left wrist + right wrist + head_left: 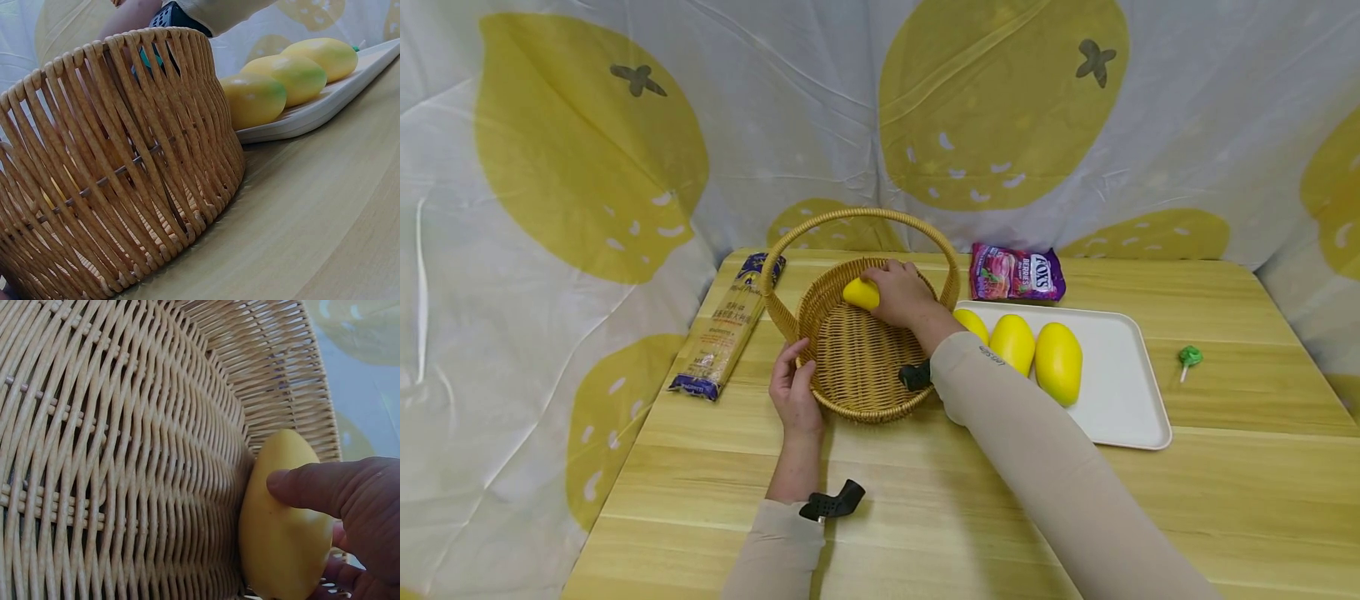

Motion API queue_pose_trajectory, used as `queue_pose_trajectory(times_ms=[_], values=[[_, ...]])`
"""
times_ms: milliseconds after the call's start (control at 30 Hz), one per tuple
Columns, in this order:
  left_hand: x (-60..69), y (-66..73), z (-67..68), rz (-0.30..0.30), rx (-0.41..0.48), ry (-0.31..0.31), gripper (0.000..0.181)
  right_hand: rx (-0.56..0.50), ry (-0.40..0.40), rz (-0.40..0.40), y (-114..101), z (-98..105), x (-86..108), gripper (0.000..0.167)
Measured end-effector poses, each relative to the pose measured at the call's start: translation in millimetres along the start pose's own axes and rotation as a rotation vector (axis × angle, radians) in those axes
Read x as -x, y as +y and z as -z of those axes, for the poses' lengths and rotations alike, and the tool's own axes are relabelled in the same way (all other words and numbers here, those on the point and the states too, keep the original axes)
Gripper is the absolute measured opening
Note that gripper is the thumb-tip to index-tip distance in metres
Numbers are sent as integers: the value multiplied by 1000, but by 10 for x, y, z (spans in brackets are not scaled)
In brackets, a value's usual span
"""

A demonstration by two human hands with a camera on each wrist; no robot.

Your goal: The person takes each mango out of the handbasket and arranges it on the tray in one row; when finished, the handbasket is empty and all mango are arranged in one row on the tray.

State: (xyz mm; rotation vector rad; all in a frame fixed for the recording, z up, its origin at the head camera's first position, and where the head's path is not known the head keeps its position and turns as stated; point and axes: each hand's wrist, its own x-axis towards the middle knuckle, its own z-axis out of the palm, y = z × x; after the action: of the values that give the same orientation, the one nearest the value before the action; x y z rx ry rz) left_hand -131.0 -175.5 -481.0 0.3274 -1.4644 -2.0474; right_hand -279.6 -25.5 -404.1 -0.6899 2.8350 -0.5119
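Note:
A round wicker basket with a tall arched handle stands on the table. At its left rim my left hand grips the side. My right hand reaches inside the basket, holding a yellow mango near the back wall. In the right wrist view the thumb presses on the mango, which lies against the weave; other fingers are partly hidden behind it. To the right, three more mangoes lie in a row on a white tray, one partly covered by the right arm.
A long pack of spaghetti lies left of the basket. Behind the tray sits a purple Fox's candy bag. A green lollipop is right of the tray. A lemon-print curtain hangs behind the table.

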Motion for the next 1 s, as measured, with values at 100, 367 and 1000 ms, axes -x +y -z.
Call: queue_pose_trajectory(times_ms=[100, 367, 1000], values=[[2, 5, -4, 7, 2, 0, 35, -14, 1, 1, -7, 25, 9, 56], [8, 17, -8, 23, 5, 1, 35, -98, -1, 17, -90, 209, 75, 59], [10, 9, 2, 29, 32, -12, 34, -146, 36, 73, -201, 528, 541, 73]])
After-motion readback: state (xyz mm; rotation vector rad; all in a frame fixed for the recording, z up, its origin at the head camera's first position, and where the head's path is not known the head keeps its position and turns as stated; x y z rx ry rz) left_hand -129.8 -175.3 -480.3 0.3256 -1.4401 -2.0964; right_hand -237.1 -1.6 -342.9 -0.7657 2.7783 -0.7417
